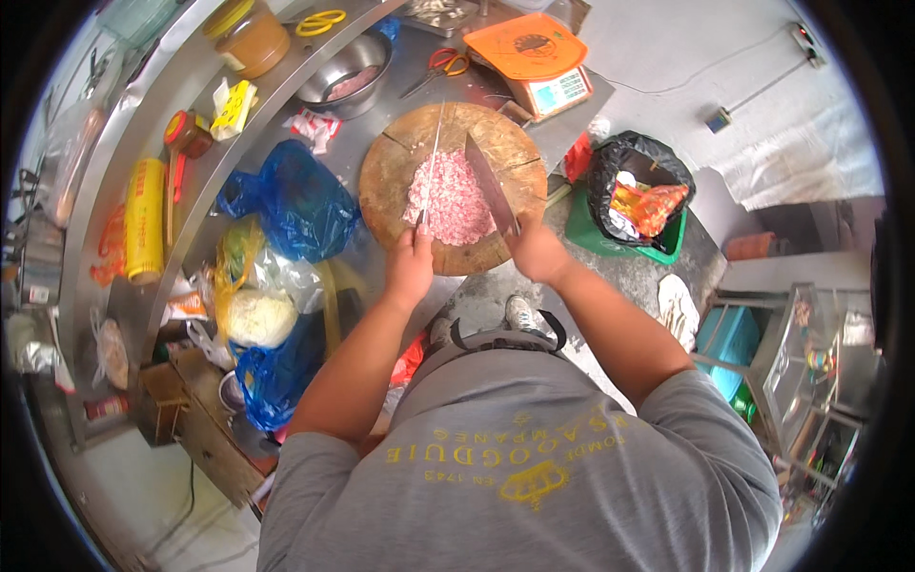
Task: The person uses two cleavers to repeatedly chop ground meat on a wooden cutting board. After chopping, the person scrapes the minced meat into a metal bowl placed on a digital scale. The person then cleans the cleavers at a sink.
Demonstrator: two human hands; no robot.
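Note:
On a round wooden chopping block [525, 164] lies a flat heap of pale pink minced meat [454, 200]. My left hand [409, 268] grips the handle of one cleaver [433, 168], whose blade is seen nearly edge-on over the left part of the meat. A second cleaver [488, 182] is in my right hand [540, 252], its broad blade slanting along the meat's right side. Both blades point away from me, with their tips closer together than my hands. Whether the edges touch the meat or wood cannot be told.
Beyond the block are a steel bowl [368, 95] with meat, red-and-yellow-handled scissors [436, 71] and an orange-topped scale [529, 46]. Blue plastic bags [304, 200] crowd the left side. A green bin [607, 243] with a black liner stands at the right. Jars line the raised steel shelf [171, 236].

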